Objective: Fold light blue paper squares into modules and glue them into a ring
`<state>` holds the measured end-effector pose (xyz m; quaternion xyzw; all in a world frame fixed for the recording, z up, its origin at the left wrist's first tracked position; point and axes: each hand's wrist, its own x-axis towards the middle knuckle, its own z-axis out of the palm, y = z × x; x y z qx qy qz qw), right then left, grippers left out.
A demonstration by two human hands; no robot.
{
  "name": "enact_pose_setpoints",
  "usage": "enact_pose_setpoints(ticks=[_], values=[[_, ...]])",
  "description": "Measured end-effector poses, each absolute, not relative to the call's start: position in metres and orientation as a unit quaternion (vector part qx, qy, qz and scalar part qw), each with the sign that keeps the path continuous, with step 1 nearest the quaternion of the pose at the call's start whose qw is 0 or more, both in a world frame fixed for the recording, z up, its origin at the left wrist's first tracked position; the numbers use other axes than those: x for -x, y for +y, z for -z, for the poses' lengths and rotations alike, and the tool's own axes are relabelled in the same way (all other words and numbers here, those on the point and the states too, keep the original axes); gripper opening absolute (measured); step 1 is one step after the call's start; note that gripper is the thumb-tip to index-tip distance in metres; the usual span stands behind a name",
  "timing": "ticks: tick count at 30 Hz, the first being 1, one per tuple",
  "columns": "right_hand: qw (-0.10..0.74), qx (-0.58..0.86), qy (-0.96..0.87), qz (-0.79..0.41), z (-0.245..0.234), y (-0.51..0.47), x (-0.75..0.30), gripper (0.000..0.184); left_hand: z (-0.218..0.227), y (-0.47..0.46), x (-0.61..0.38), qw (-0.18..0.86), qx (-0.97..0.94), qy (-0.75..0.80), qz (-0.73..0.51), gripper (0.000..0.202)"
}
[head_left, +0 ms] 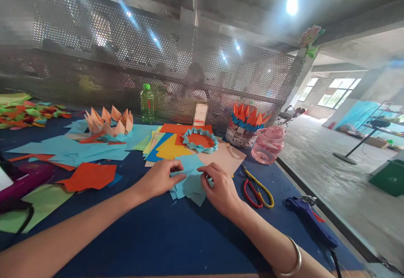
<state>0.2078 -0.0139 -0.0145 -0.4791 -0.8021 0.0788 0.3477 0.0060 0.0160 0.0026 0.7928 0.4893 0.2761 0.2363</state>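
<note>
My left hand (159, 179) and my right hand (220, 187) both pinch a light blue sheet of paper (189, 181) that lies on the dark blue table (158, 236). The fingers of each hand are curled and pressed onto the paper's upper edge, folding it. More light blue pieces lie stacked under it. Just beyond it are yellow, blue and orange sheets (172, 145) and a blue paper ring with an orange centre (200, 140).
Scissors with red and yellow handles (257, 187) lie right of my right hand, a blue glue gun (307, 215) further right near the table edge. An orange sheet (90, 176), paper crowns (109, 122), a green bottle (147, 102), a basket (241, 135) and a pink container (268, 144) stand around.
</note>
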Motion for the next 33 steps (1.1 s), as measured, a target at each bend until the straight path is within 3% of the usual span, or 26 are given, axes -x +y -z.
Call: enact_pose_setpoints(ticks=[2, 6, 15, 25, 33], values=[[0.356, 0.496, -0.781, -0.129, 0.012, -0.014, -0.206, 0.020, -0.004, 0.015, -0.008, 0.339, -0.731, 0.490, -0.333, 0.022], [0.326, 0.467, -0.791, -0.226, 0.008, -0.019, -0.199, 0.028, -0.005, 0.009, -0.015, 0.505, -0.632, 0.450, -0.377, 0.022], [0.356, 0.457, -0.768, -0.271, 0.014, -0.020, -0.189, 0.021, -0.005, -0.001, -0.023, 0.583, -0.567, 0.389, -0.433, 0.047], [0.403, 0.492, -0.711, -0.300, 0.019, -0.006, -0.199, 0.022, 0.008, 0.003, -0.020, 0.512, -0.661, 0.426, -0.346, 0.044], [0.351, 0.536, -0.739, -0.206, 0.028, -0.004, -0.200, 0.015, 0.020, 0.004, -0.015, 0.217, -0.805, 0.445, -0.327, 0.029]])
